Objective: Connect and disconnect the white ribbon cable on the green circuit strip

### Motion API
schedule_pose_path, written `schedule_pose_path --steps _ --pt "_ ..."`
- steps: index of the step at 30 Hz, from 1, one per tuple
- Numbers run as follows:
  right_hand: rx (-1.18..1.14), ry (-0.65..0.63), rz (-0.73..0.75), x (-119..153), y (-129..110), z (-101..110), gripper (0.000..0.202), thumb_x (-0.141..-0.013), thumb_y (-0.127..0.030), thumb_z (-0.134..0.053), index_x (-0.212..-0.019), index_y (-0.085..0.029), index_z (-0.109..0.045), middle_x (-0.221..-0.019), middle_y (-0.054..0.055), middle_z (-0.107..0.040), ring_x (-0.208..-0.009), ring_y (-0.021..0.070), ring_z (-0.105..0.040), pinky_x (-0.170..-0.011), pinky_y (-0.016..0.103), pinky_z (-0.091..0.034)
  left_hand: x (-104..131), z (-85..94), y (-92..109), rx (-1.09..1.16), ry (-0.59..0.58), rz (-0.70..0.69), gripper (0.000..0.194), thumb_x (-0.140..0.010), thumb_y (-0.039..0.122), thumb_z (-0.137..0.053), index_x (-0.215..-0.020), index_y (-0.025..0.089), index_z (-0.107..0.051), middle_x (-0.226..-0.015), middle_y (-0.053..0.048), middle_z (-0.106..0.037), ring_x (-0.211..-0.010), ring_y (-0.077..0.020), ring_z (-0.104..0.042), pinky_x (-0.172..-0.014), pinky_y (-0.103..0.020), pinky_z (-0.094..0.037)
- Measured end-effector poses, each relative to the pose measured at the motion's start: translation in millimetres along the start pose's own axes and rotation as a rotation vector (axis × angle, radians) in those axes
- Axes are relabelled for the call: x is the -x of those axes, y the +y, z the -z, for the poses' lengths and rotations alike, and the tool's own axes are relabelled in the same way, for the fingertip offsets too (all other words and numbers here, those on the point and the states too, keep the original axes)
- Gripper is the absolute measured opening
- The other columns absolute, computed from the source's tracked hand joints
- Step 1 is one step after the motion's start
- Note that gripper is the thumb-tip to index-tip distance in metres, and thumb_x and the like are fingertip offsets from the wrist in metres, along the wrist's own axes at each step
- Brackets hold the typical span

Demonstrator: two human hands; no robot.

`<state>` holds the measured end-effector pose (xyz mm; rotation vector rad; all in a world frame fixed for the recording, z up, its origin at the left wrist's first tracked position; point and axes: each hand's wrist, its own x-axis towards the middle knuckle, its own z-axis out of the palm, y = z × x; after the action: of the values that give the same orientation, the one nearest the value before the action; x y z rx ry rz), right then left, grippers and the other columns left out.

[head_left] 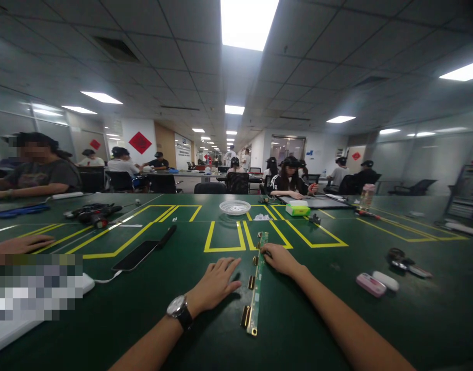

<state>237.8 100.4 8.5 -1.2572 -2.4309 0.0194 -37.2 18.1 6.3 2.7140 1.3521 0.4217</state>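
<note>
A long, narrow green circuit board [256, 299] with several brown-gold flex connector tabs along its left edge lies lengthwise before me, its near end pointing at me. My right hand [280, 257] has its fingers closed on the board's right edge near the far end; the thumb is partly hidden. To the left of the board, my left hand [218, 281] hovers low with its fingers apart and nothing in it. A watch [178, 307] with a black strap sits on my left wrist.
Yellow tape [224, 250] marks the green table. A clear dish [235, 207] and a green-white box [297, 208] stand farther off. Left are a phone [138, 255], a white power strip [12, 332], a power tool [95, 212] and another person's hand [31, 241]. A pink case [371, 284] lies right.
</note>
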Motion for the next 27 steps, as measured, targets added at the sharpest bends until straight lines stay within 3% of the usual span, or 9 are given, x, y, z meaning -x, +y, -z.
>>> schedule_pose_path --steps 5,8,18,27 --pt "0.027 0.024 -0.185 3 31 0 0.021 -0.081 -0.014 -0.049 -0.093 -0.019 -0.066 -0.099 0.006 -0.067 -0.094 0.0183 -0.06 -0.082 0.026 -0.041 2 2.8 0 -0.004 -0.016 -0.012 0.057 -0.095 0.055 -0.028 -0.145 0.03 -0.02 -0.144 -0.008 -0.034 -0.132 -0.0258 -0.029 -0.102 -0.043 -0.027" --pt "0.009 0.027 -0.202 4 38 0 0.021 -0.08 -0.014 -0.048 -0.093 -0.019 -0.065 -0.099 0.006 -0.066 -0.094 0.0177 -0.059 -0.083 0.026 -0.04 3 4.0 1 -0.001 -0.025 -0.016 0.056 -0.095 0.055 -0.029 -0.144 0.03 -0.023 -0.144 -0.008 -0.035 -0.131 -0.026 -0.029 -0.102 -0.044 -0.028" --pt "0.052 0.099 -0.169 6 36 0 0.021 -0.079 -0.01 -0.047 -0.089 -0.016 -0.064 -0.1 0.008 -0.062 -0.099 0.0185 -0.055 -0.091 0.03 -0.038 4 6.6 4 0.035 -0.048 -0.024 0.054 -0.095 0.055 -0.029 -0.143 0.031 -0.027 -0.143 -0.008 -0.037 -0.131 -0.0265 -0.031 -0.102 -0.045 -0.028" --pt "0.04 0.101 -0.204 5 36 -5 0.019 -0.081 -0.009 -0.047 -0.09 -0.015 -0.063 -0.096 0.008 -0.062 -0.094 0.0198 -0.056 -0.088 0.032 -0.04 2 3.5 2 0.013 -0.025 -0.03 0.053 -0.095 0.054 -0.03 -0.142 0.03 -0.028 -0.141 -0.008 -0.038 -0.129 -0.0262 -0.032 -0.101 -0.043 -0.029"
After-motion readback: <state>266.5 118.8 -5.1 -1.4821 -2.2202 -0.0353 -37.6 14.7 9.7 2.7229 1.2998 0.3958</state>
